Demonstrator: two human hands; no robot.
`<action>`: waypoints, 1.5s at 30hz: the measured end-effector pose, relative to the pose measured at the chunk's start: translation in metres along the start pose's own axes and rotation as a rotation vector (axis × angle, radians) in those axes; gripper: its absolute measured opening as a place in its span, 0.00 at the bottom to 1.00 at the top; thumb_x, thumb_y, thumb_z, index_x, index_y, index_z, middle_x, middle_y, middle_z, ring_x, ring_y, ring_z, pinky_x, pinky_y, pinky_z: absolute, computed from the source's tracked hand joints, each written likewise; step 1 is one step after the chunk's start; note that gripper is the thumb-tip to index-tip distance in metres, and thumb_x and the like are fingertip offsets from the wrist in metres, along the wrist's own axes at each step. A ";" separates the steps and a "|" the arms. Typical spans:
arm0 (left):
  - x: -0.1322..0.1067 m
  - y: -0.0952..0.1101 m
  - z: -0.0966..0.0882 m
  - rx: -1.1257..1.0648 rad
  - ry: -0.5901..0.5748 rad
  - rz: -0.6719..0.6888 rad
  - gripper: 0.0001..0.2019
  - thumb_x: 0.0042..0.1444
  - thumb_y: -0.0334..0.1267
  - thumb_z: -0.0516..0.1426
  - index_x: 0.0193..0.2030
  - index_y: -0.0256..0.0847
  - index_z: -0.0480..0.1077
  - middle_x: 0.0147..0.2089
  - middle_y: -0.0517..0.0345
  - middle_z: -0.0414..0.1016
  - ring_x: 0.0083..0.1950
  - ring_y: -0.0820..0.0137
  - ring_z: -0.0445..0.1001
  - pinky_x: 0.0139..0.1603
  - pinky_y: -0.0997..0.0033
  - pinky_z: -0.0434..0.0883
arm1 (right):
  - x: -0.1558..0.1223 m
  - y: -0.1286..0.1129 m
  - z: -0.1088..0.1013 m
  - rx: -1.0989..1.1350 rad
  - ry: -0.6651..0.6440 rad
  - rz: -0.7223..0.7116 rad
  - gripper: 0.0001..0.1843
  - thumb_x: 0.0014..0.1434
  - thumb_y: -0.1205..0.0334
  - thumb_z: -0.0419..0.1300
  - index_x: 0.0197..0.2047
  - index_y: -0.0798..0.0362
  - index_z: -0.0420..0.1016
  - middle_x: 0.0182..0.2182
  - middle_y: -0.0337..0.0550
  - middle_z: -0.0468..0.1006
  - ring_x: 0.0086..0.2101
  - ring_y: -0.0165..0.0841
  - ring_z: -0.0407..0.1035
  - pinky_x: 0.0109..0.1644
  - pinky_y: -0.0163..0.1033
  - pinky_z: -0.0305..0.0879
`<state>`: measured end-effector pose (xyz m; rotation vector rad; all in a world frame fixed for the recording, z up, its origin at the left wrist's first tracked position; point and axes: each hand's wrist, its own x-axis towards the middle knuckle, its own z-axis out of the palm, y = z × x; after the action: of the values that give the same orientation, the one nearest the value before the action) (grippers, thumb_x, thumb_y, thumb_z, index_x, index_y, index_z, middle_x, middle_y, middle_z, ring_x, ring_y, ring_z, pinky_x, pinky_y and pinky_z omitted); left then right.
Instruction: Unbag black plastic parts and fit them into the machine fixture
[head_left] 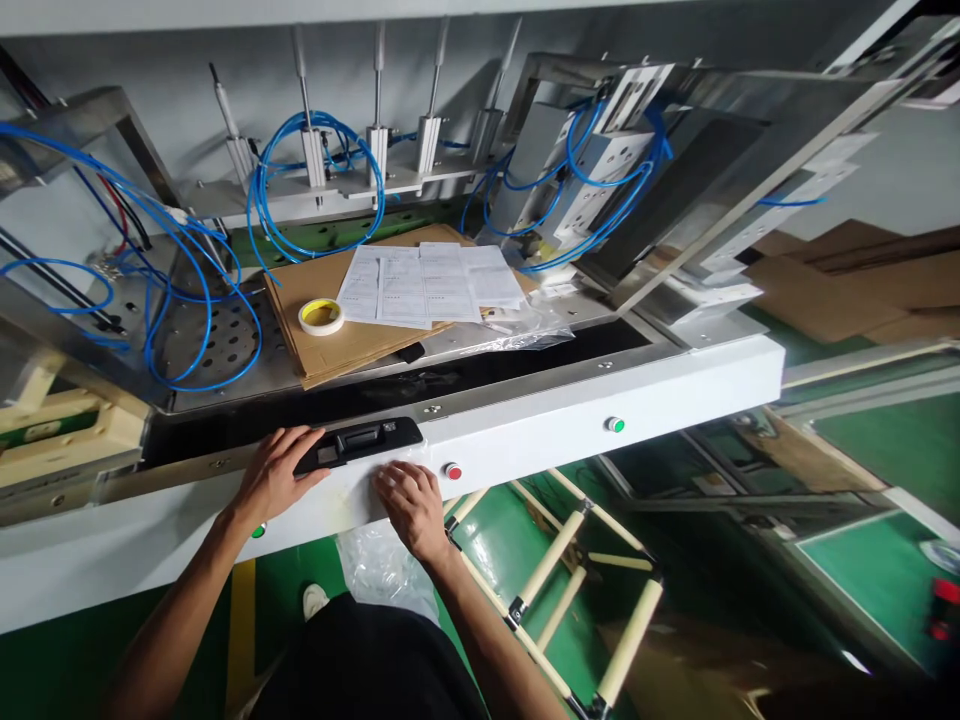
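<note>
A long black plastic panel (364,440) with a recessed slot, possibly a switch bezel, lies along the machine's front ledge. My left hand (279,472) holds its left end, fingers over the top and thumb towards the front. My right hand (411,505) is closed just below the panel's right half, against the white front beam (540,435). Its fingers are curled, and whatever they hold, if anything, is hidden. A clear plastic bag (382,565) hangs below the beam, between my forearms.
Behind the ledge, printed sheets (424,285) and a tape roll (322,317) lie on cardboard (300,345). Blue air hoses (259,205) loop around the cylinders. A red button (452,471) sits beside my right hand, a green button (616,425) farther right. A cream tube frame (551,565) stands below.
</note>
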<state>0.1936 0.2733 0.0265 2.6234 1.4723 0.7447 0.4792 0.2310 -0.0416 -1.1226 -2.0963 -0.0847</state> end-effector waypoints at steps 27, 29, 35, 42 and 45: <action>-0.054 0.022 -0.015 0.112 0.294 0.098 0.06 0.70 0.30 0.59 0.51 0.40 0.74 0.43 0.52 0.81 0.43 0.63 0.76 0.48 0.61 0.69 | 0.030 0.015 -0.034 -0.080 0.017 0.004 0.17 0.69 0.75 0.57 0.55 0.49 0.77 0.44 0.45 0.85 0.49 0.38 0.73 0.57 0.47 0.63; -0.056 0.022 -0.013 0.114 0.290 0.079 0.07 0.70 0.33 0.59 0.53 0.39 0.74 0.44 0.51 0.81 0.44 0.62 0.76 0.49 0.60 0.70 | 0.036 0.018 -0.037 -0.067 -0.002 -0.006 0.17 0.70 0.74 0.56 0.55 0.49 0.77 0.44 0.45 0.84 0.46 0.37 0.72 0.53 0.45 0.64; -0.059 0.023 -0.009 0.074 0.327 0.004 0.08 0.70 0.33 0.60 0.53 0.41 0.74 0.45 0.52 0.81 0.45 0.62 0.76 0.49 0.60 0.70 | 0.057 0.021 -0.042 -0.067 -0.066 -0.026 0.18 0.71 0.73 0.53 0.56 0.49 0.78 0.44 0.47 0.81 0.42 0.39 0.68 0.48 0.45 0.63; -0.045 0.024 -0.008 -0.119 0.497 -0.240 0.04 0.71 0.35 0.56 0.46 0.42 0.73 0.47 0.50 0.78 0.50 0.61 0.76 0.51 0.59 0.72 | 0.085 0.022 -0.037 -0.079 -0.128 -0.002 0.18 0.70 0.73 0.53 0.54 0.49 0.79 0.40 0.46 0.79 0.40 0.40 0.65 0.47 0.45 0.59; -0.042 0.026 -0.006 -0.142 0.415 -0.194 0.07 0.69 0.40 0.59 0.50 0.43 0.74 0.54 0.49 0.78 0.55 0.59 0.76 0.56 0.57 0.72 | 0.091 0.023 -0.035 -0.085 -0.149 0.016 0.17 0.69 0.72 0.54 0.54 0.50 0.79 0.40 0.46 0.78 0.40 0.41 0.64 0.47 0.45 0.58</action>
<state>0.1932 0.2236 0.0225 2.2708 1.6598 1.3731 0.4853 0.2944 0.0350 -1.2295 -2.2330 -0.0847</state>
